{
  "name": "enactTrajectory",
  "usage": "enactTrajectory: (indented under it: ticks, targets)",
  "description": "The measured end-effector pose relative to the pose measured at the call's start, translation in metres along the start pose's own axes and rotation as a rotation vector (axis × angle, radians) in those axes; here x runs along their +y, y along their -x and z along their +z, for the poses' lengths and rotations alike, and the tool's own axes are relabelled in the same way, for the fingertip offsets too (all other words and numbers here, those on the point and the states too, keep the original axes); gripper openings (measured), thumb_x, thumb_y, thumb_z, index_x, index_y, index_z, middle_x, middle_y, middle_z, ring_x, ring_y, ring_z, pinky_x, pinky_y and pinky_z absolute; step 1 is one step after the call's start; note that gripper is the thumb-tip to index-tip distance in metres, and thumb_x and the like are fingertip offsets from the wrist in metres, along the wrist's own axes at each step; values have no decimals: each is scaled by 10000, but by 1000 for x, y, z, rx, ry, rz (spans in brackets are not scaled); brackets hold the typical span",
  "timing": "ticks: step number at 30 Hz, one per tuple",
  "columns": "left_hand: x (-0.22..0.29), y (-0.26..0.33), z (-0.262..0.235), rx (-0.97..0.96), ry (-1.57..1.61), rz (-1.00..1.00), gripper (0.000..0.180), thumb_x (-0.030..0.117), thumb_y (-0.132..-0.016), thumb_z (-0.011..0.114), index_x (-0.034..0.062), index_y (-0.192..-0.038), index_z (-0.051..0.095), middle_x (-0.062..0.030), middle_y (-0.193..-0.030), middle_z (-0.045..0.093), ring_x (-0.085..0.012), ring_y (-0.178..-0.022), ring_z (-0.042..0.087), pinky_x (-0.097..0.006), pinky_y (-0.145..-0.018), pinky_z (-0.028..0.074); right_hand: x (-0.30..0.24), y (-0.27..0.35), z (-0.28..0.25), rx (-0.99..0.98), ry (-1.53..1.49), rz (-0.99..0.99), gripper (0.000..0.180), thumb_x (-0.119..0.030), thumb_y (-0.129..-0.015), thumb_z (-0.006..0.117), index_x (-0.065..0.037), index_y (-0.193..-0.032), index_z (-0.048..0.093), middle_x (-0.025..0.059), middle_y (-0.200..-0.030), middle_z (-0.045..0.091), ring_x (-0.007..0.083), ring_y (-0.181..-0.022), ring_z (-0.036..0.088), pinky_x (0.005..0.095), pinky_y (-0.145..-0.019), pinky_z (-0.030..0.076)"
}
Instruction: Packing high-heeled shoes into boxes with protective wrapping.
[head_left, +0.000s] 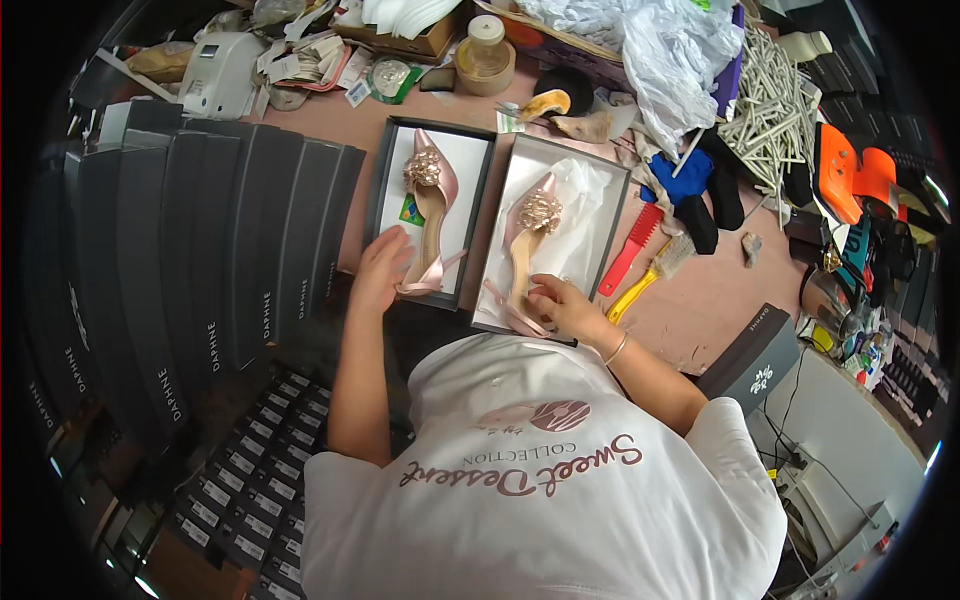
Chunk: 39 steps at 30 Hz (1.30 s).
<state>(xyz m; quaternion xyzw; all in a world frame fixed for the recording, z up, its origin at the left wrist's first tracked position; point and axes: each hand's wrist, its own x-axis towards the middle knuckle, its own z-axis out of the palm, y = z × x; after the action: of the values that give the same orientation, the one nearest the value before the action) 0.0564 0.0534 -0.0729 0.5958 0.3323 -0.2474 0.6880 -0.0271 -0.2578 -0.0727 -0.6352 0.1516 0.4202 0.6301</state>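
Observation:
Two pink pointed shoes with jewelled ornaments on their fronts lie in separate shallow dark box halves with white insides. The left shoe (431, 205) rests in the left box half (463, 200), a small green card beside it. My left hand (380, 270) is at that box's near left edge by the shoe's heel, fingers apart and slightly blurred. In the right box half (603, 225), the right shoe (524, 240) lies next to crumpled white tissue paper (580, 215). My right hand (566, 308) has its fingers bent against this shoe's heel end; their tips are partly hidden.
Dark shoe boxes (220, 240) stand in a row at the left. A red brush (632, 250) and a yellow-handled brush (650, 278) lie right of the shoes. Farther back are a jar (485, 50), plastic bags (680, 60) and paper sticks (770, 110). A dark box (750, 355) sits near right.

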Motion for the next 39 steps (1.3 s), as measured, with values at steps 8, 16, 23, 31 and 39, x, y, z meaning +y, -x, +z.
enactTrajectory:
  ticks: [8, 16, 23, 31, 39]
  targets:
    - [-13, -31, 42, -281, 72, -202, 308, 215, -891, 624, 26, -1123, 552, -73, -972, 635, -177, -890, 641, -308, -769, 525, -10, -27, 19, 133, -144, 133, 509, -195, -869, 672, 2, -1255, 405, 128, -977, 608, 169, -842, 607, 288, -704, 513]
    - [-14, 30, 40, -351, 232, 254, 301, 104, -930, 540, -5, -1208, 502, -75, -1090, 600, -134, -965, 598, -295, -845, 492, -16, 5, 31, 49, -661, -87, 384, -108, -894, 618, -16, -1221, 439, 84, -939, 642, 148, -875, 630, 295, -790, 516]
    - [23, 124, 56, -392, 27, 666, 331, 118, -925, 568, -23, -1218, 505, -65, -1102, 597, -113, -988, 562, -270, -894, 434, -60, 71, 36, 16, -468, -478, 393, -60, -919, 569, -24, -1276, 411, 61, -1108, 596, 124, -1014, 577, 277, -865, 484]
    - [13, 128, 63, -390, -11, 564, 386, 41, -914, 538, -58, -1276, 448, -90, -1129, 595, -109, -993, 567, -242, -851, 457, -54, 81, 36, -60, -506, -391, 367, -62, -917, 581, -15, -1246, 425, 44, -1134, 585, 103, -1022, 567, 245, -866, 476]
    - [-48, 13, 14, -152, -21, 226, 400, 119, -930, 544, -21, -1294, 457, -81, -1096, 610, -136, -952, 600, -274, -803, 494, -36, 10, -38, 294, 554, -455, 306, -159, -891, 604, 30, -1129, 568, 90, -937, 653, 130, -822, 627, 251, -718, 495]
